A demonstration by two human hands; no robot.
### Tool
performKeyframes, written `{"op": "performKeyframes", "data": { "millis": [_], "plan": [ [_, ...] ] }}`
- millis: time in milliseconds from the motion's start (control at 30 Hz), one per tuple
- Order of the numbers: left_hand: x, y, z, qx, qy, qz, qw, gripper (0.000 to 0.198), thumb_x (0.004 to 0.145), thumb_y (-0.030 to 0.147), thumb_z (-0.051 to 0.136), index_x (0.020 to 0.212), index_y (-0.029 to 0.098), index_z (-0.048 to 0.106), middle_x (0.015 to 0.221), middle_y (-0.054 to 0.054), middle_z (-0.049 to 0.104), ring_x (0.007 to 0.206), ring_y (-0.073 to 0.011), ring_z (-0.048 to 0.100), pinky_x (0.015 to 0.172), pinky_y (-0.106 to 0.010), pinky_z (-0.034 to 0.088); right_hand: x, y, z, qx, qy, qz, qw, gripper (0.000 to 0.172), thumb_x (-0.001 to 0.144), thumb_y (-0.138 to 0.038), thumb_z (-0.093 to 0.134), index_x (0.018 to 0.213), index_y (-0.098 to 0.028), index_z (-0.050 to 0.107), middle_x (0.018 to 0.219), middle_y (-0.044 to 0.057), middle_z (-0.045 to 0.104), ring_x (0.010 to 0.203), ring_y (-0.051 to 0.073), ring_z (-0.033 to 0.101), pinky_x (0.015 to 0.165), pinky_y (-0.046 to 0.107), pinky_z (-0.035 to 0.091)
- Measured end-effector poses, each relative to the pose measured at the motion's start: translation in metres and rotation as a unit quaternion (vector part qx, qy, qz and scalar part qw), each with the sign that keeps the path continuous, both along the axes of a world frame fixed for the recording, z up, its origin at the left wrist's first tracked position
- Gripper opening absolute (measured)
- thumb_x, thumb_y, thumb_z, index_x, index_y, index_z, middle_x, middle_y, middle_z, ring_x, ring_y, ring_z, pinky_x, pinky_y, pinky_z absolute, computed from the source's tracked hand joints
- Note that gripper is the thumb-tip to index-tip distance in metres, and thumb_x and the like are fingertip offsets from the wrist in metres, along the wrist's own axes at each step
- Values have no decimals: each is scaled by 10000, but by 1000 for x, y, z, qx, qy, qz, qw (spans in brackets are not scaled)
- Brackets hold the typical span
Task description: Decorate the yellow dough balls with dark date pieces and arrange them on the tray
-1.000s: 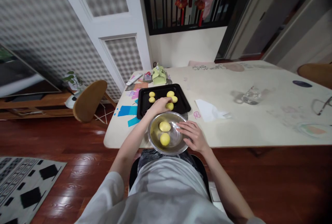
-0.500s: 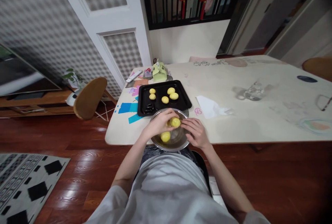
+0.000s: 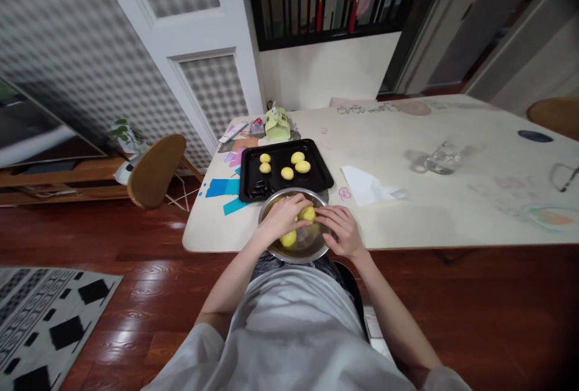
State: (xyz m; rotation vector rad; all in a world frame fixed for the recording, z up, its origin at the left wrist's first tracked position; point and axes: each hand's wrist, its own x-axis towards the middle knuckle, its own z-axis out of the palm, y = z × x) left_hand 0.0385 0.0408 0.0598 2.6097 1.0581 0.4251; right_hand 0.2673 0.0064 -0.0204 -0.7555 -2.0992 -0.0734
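The left hand [image 3: 283, 217] and right hand [image 3: 342, 232] close together on a yellow dough ball [image 3: 308, 213] above the steel bowl [image 3: 295, 190]; gentle, even pressure should keep it round.

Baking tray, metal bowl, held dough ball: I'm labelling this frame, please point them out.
baking tray [image 3: 319, 178]: head view, bare floor, right side.
metal bowl [image 3: 308, 250]: head view, near inner wall.
dough ball [image 3: 307, 213]: head view, its visible top.
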Motion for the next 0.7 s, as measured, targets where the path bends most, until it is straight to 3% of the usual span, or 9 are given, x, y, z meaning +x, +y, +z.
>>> {"op": "performKeyframes", "data": {
  "millis": [200,400,533,600,700],
  "plan": [
    [2,1,-2,4,23,34,999,390,942,313,764,1299,206,649,1263,-94,700,1140,-293,704,1004,-412,565,-1,0,2,0,-13,11,1000,448,1056,-393,447,1426,-232,641,1401,114,722,1308,311,642,1024,521,493],
    [-18,15,8,-8,-95,41,995,276,992,302,685,1254,218,690,1249,-83,716,1119,-249,712,1000,-372,576,0,3,1,-13,-30,19,999,466,1086,-455,386,1366,-241,690,1431,104,708,1343,303,630,1051,541,486],
    [-30,52,13,36,-130,106,985,240,1017,205,584,1227,203,700,1263,-96,694,1106,-246,704,958,-367,590,0,4,1,-11,-23,29,999,446,1081,-437,409,1355,-231,693,1435,110,705,1341,303,626,1052,542,482],
    [-32,77,9,47,-109,130,984,288,1004,158,569,1266,188,685,1311,-114,674,1172,-272,682,996,-407,582,0,4,1,-7,-20,31,999,435,1075,-422,421,1355,-226,690,1433,113,706,1339,304,626,1053,542,477],
    [-32,112,-4,16,-65,118,991,388,919,85,648,1294,182,676,1356,-125,657,1235,-295,661,1064,-444,558,1,4,0,-5,-26,31,999,429,1065,-408,430,1349,-223,694,1431,117,707,1340,307,625,1056,540,475]
  ]
}}
